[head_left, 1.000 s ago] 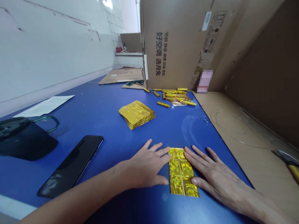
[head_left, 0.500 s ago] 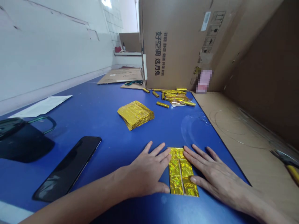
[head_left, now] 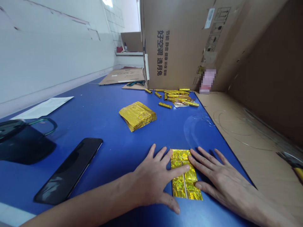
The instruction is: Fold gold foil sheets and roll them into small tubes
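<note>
A folded sheet of gold foil paper (head_left: 178, 181) lies flat on the blue table, its two side flaps meeting near a narrow pale gap down the middle. My left hand (head_left: 155, 176) rests at its left edge with fingers spread, the index finger reaching across the foil. Along the right edge lies my right hand (head_left: 216, 171), fingers stretched out, its fingertips touching the foil. Farther back sits a stack of gold foil sheets (head_left: 137, 115). Several rolled gold foil tubes (head_left: 165, 105) are heaped near the cardboard box.
A large cardboard box (head_left: 180, 47) stands at the back. To the left are a black phone (head_left: 69, 170), a dark mug (head_left: 26, 142) and a white paper (head_left: 44, 107). Pliers (head_left: 292, 164) and thin wire (head_left: 236, 138) lie on the brown surface at right.
My left index finger has moved right over the foil, and the left thumb has come off its edge, toward me. My right hand has shifted slightly right.
</note>
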The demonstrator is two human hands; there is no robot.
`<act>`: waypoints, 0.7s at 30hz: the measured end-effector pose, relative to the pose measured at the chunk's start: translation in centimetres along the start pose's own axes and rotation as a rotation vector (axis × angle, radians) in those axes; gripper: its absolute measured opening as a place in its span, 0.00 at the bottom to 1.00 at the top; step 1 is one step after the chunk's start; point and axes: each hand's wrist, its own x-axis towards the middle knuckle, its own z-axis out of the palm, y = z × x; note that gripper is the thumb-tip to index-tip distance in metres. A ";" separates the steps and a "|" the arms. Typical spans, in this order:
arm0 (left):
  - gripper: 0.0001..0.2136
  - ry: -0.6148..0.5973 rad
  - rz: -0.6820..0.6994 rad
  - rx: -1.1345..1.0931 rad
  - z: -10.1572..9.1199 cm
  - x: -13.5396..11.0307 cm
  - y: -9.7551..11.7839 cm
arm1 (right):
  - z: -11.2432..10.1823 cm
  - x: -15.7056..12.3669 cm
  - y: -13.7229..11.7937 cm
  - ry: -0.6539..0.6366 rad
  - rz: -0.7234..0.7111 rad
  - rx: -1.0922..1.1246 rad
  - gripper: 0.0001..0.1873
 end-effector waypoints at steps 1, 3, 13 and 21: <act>0.40 0.013 0.011 0.002 0.1 0.0 0.1 | 0.1 0.0 0.0 0.008 0.000 0.007 0.31; 0.40 0.034 0.031 0.005 0.4 -0.1 0.2 | 0.2 -0.1 0.0 0.017 0.000 0.017 0.34; 0.40 0.014 0.016 -0.021 0.3 0.0 0.3 | 0.3 -0.2 -0.2 -0.026 0.005 0.024 0.51; 0.40 -0.012 0.010 -0.033 0.2 -0.1 0.4 | -0.9 -0.3 0.1 -0.008 -0.037 0.179 0.43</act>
